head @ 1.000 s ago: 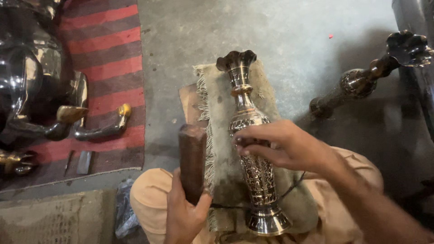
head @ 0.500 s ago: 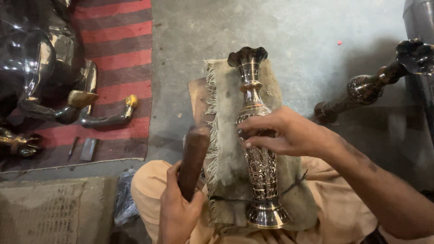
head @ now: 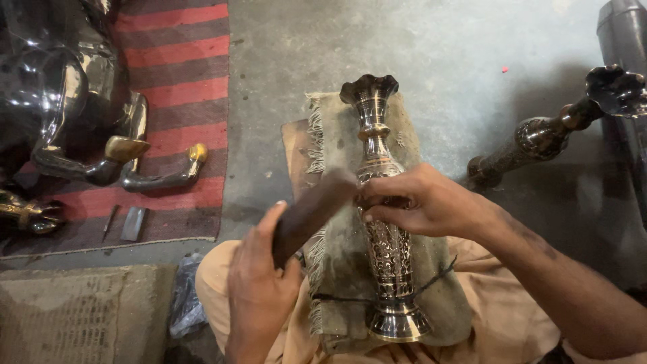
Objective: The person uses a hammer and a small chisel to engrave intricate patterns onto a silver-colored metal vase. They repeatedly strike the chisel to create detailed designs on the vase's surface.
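Left hand (head: 259, 286) lowest in frame, over the lap: fingers wrapped tight around a dark wooden mallet (head: 311, 214), whose head slants up-right and ends right at the vase body, contact or just shy, can't tell. Right hand (head: 421, 202) comes in from the right, fingers curled and pinched onto something small against the vase; the item itself is hidden under the fingers. Engraved metal vase (head: 385, 256) lies lengthwise along the person's lap on a frayed olive cloth (head: 350, 269): round foot toward the person, fluted mouth pointing away onto the concrete floor (head: 445, 54). Cloth drapes over tan trousers (head: 499, 317) and over a brownish block partly showing at its left edge. Right, apart from the hands: a second, darker vase (head: 539, 138) lying tilted on the floor. Left, on a red-and-grey striped rug (head: 175, 61): large polished metal animal figure (head: 60, 101) with gold hooves, plus a flat grey metal piece (head: 133, 223) and a thin tool beside it. Bottom left: rough woven mat (head: 74, 313), crumpled plastic next to it.
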Motion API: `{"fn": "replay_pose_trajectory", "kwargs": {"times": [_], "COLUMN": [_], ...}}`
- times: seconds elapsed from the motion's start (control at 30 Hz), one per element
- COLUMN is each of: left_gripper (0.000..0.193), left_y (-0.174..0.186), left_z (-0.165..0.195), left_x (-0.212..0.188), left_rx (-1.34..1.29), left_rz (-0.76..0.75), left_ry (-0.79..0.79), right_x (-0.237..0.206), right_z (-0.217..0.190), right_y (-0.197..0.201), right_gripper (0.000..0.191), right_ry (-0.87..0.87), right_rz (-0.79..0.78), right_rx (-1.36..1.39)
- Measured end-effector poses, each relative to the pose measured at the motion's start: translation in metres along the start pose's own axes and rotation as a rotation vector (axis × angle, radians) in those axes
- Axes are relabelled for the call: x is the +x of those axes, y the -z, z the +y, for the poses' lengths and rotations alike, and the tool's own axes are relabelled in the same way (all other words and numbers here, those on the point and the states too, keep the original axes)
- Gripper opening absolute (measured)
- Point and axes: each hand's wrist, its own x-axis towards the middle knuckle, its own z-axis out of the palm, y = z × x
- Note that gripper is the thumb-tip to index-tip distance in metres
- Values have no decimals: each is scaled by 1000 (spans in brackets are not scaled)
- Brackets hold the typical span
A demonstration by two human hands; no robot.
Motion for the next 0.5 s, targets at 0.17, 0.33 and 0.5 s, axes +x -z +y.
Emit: {"fn": "replay_pose_trajectory", "kwargs": {"times": [0.17,0.33,0.5], "left_gripper": [81,82,79], "left_y": [2,-2,-8], "left_z": [0,-8,-12], "left_x": [2,2,1], "left_rx": [-3,-11,-363], "left_rz": [-19,9,48], "left_ry": [4,-98,-32], "right_x": [1,0,1], "right_z": [1,-4,-3], "right_y": [0,3,4], "right_gripper": [22,24,30], "right_ry": [81,31,80], "right_rz": [27,31,46], "right_rx": [28,4,5]}}
